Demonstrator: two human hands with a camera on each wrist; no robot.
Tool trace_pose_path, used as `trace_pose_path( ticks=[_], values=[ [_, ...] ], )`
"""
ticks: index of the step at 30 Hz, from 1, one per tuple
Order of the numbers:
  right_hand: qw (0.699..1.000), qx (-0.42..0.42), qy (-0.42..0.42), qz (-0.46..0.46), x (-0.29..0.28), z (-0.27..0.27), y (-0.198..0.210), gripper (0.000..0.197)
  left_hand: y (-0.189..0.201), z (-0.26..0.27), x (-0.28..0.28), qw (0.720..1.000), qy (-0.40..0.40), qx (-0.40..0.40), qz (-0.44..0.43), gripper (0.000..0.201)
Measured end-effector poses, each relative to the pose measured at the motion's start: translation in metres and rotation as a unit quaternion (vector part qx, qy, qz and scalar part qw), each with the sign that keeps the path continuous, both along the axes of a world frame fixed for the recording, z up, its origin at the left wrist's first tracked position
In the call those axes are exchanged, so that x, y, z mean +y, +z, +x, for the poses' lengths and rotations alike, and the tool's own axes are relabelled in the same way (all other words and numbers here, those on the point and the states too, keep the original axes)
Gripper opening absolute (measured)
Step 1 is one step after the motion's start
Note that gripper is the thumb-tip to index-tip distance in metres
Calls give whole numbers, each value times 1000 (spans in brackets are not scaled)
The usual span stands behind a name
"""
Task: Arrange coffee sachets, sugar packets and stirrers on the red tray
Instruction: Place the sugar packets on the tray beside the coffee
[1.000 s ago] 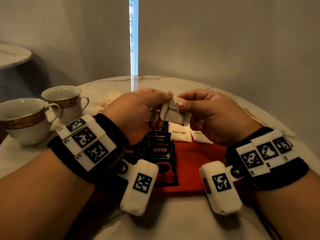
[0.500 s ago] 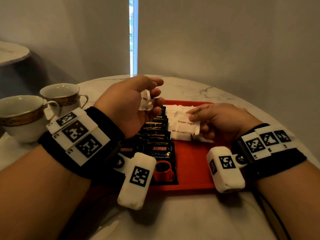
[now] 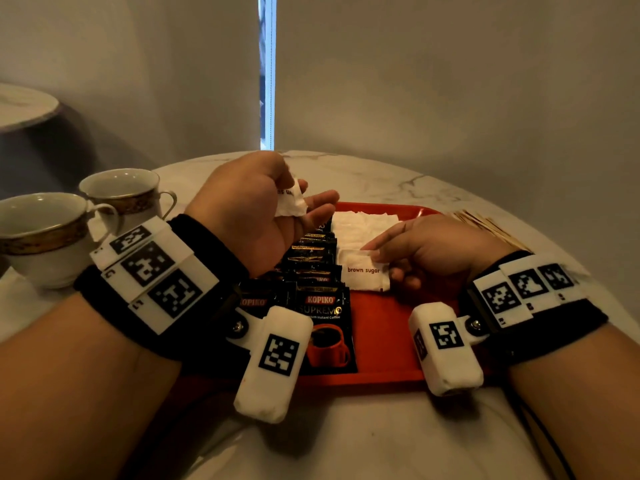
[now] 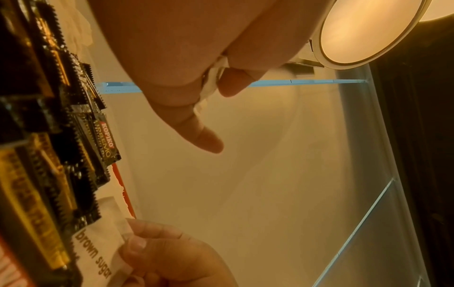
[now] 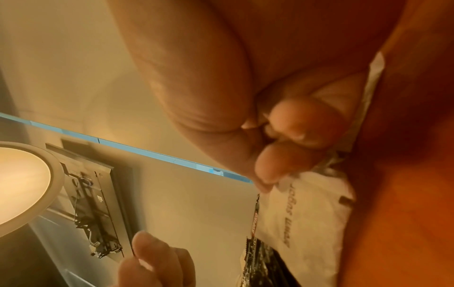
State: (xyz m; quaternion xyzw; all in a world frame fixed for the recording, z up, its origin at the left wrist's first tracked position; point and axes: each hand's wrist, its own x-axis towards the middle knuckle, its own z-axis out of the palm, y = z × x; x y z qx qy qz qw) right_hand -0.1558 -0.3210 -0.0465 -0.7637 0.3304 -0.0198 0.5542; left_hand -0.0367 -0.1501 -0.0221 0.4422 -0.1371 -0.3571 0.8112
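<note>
Over on the far left, two gold-banded teacups [image 3: 45,233] are sitting side by side on the marble worktop [image 3: 346,438], the nearer one [image 3: 45,233] big in the head view, the second cup [image 3: 124,195] just behind it. Moving in, the left hand [image 3: 252,209] is hovering above the back left part of the red tray [image 3: 388,341], palm turned up, its grip closed around a crumpled white sugar packet [image 3: 291,202]; the left wrist view is showing that packet [image 4: 209,81] pinched between thumb and fingers. Beneath that hand, a row of black Kopiko coffee sachets [image 3: 320,306] is lying overlapped down the left side of the tray, the nearest one showing a red cup print. Just right of the sachets, white sugar packets [image 3: 363,223] are lying in a column toward the tray's back edge. At the near end of that column, the right hand [image 3: 433,251] is pinching a packet lettered "brown sugar" [image 3: 363,271], grip closed on its right edge, the packet lying low over the red surface beside the sachets; whether it is fully resting there is hard to tell. The right wrist view is catching fingertips [image 5: 290,165] curled against the white paper [image 5: 307,223]. Far right, a bundle of wooden stirrers [image 3: 485,225] is lying on the worktop just beyond the tray's back right corner, partly hidden behind the right hand.
</note>
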Motion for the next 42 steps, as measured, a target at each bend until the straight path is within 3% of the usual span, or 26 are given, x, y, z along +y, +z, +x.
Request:
trace_pose_path(
  ticks=[8, 11, 16, 22, 25, 30, 34, 42],
  values=[
    [1000, -23, -2, -3, 1, 0, 1, 18, -2, 5, -4, 999, 29, 18, -18, 20],
    [1000, -26, -4, -8, 1, -1, 1, 18, -3, 5, -3, 999, 26, -13, 12, 9],
    [999, -32, -8, -12, 3, -1, 2, 16, -8, 12, -2, 996, 24, -85, 19, 15],
    [992, -105, -64, -25, 0, 0, 0, 16, -9, 12, -1, 993, 5, -117, 11, 19],
    [986, -142, -78, 28, 2, 1, 1, 22, -9, 11, -1, 993, 6, -120, 17, 19],
    [987, -83, 2, 139, 11, 0, 3, 25, -12, 14, -3, 993, 11, -118, 21, 21],
    [986, -51, 32, 154, 13, 2, 0, 36, -12, 15, -4, 993, 6, -117, 22, 20],
    [988, -34, 13, 152, 15, 5, -2, 40, -13, 17, -4, 994, 4, -112, 12, 17]
  ],
)
